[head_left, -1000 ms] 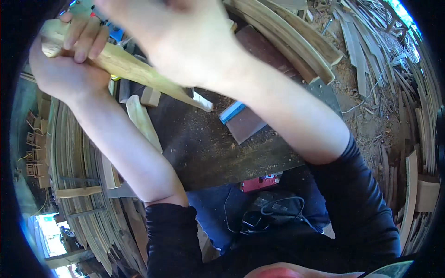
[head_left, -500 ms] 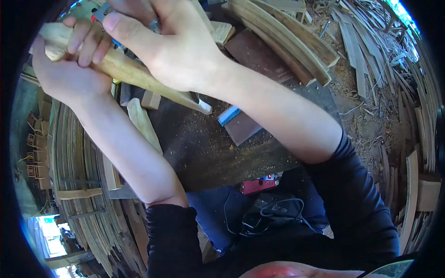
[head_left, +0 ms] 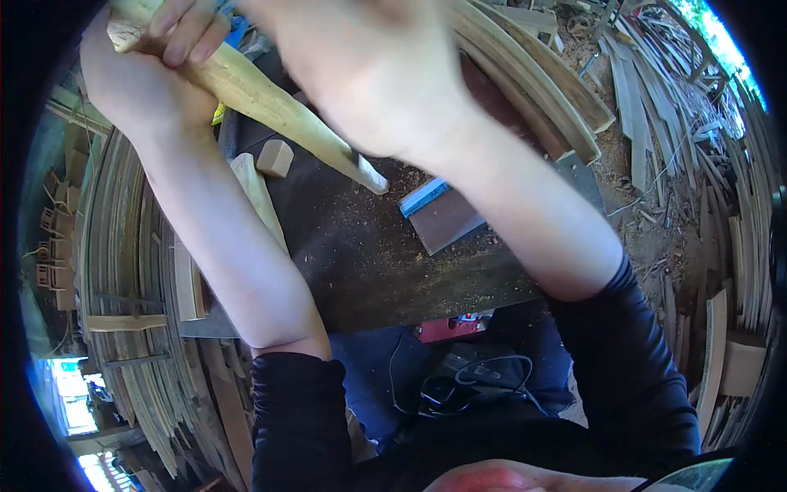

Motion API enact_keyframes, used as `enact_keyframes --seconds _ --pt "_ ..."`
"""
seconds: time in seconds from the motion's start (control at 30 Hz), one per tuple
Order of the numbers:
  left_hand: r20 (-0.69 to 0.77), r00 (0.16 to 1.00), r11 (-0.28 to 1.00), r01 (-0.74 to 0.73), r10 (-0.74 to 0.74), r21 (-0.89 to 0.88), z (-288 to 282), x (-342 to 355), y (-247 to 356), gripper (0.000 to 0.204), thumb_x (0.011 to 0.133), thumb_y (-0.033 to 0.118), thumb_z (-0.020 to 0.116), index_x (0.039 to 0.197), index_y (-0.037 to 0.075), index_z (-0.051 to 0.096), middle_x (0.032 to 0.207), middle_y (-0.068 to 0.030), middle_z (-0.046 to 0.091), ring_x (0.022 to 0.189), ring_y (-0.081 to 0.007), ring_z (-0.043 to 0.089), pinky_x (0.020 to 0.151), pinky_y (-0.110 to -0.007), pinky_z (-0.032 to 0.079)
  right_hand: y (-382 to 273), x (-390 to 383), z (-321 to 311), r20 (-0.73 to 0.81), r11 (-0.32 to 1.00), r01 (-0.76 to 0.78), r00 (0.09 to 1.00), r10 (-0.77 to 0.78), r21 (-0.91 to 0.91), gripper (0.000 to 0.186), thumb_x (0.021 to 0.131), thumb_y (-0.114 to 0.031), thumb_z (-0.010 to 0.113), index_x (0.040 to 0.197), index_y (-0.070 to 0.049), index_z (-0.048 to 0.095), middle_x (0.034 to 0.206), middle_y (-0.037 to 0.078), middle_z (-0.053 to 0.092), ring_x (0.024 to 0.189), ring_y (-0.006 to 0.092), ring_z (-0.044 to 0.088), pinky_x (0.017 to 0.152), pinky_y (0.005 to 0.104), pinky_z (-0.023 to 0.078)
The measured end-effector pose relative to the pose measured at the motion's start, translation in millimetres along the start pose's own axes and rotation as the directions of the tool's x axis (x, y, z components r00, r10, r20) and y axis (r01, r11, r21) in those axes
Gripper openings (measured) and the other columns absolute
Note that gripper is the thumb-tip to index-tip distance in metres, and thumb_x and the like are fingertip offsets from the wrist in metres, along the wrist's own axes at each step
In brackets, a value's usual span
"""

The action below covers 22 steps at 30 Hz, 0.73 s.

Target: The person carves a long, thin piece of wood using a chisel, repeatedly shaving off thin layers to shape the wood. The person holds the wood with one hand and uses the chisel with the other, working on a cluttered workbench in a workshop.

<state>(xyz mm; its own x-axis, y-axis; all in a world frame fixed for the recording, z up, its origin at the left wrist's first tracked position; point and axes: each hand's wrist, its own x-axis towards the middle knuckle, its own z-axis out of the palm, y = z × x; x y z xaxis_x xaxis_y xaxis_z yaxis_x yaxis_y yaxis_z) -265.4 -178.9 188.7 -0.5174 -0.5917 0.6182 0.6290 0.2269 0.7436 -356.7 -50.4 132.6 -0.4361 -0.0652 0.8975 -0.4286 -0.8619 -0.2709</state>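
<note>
A pale, curved, tapering piece of wood (head_left: 283, 115) slants across the upper left, its narrow end down over the dark work table (head_left: 361, 283). My left hand (head_left: 160, 78) has its fingers wrapped round the thick end. Smeared by motion, my right hand (head_left: 377, 78) is above and to the right of the wood; its fingers are blurred or cut off by the top edge, so what they touch is hidden. Below the wood lie a small wooden block (head_left: 275, 157) and a long pale offcut (head_left: 264, 197), partly behind my left forearm.
A brown flat piece (head_left: 447, 223) with a blue strip (head_left: 424, 197) rests on the sawdust-covered table. Long curved boards (head_left: 541, 90) are stacked at the far right. A red device (head_left: 452, 328) sits under the near edge. Timber piles (head_left: 127, 246) flank the left.
My right hand has shifted right, away from my left hand. My left hand and the wood have moved slightly up and right in the picture.
</note>
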Motion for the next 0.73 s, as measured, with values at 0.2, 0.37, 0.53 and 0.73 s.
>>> enact_keyframes --seconds 0.2,0.37,0.53,0.73 --pt "0.117 0.992 0.992 0.051 -0.038 -0.112 2.2 -5.9 -3.0 0.045 0.097 0.043 0.039 0.096 0.000 0.052 0.064 0.0040 0.035 0.048 -0.0070 0.029 0.047 -0.023 0.026 8.7 6.9 -8.9 0.043 0.999 0.034 0.998 -0.034 -0.007 0.024 0.090 -0.023 0.064 0.085 0.000 0.068 0.071 0.011 0.069 0.064 0.0186 0.067 0.057 0.0316 0.051" --pt "-0.400 0.914 0.997 0.080 -0.071 0.006 62.3 -20.7 2.2 0.050 0.096 0.053 0.037 0.089 0.006 0.051 0.060 0.0040 0.031 0.046 -0.0078 0.023 0.044 -0.025 0.020 -20.3 9.0 -15.0 0.033 0.969 -0.245 0.969 0.243 0.037 0.035 0.094 -0.029 0.061 0.069 -0.006 0.056 0.057 -0.006 0.044 0.057 0.0044 0.040 0.048 0.0267 0.030" --pt "-0.155 0.983 0.990 0.081 -0.098 -0.113 60.9 -27.0 16.1 0.047 0.097 0.054 0.038 0.088 0.010 0.050 0.057 0.0037 0.032 0.040 -0.0064 0.021 0.036 -0.023 0.019 -28.4 15.2 -21.3 0.043 0.933 -0.333 0.943 0.330 0.138 0.031 0.094 -0.026 0.061 0.087 0.005 0.060 0.068 0.006 0.058 0.068 0.0098 0.051 0.060 0.0310 0.043" --pt "-0.072 0.991 0.988 0.104 -0.112 -0.113 61.6 -30.8 14.7 0.050 0.098 0.058 0.035 0.088 0.010 0.050 0.056 0.0040 0.033 0.039 -0.0056 0.022 0.035 -0.021 0.018 -35.5 19.3 -22.4 0.098 0.817 -0.369 0.926 0.365 0.443 0.033 0.095 -0.031 0.062 0.095 0.002 0.061 0.078 0.002 0.058 0.077 0.0066 0.050 0.067 0.0274 0.043"
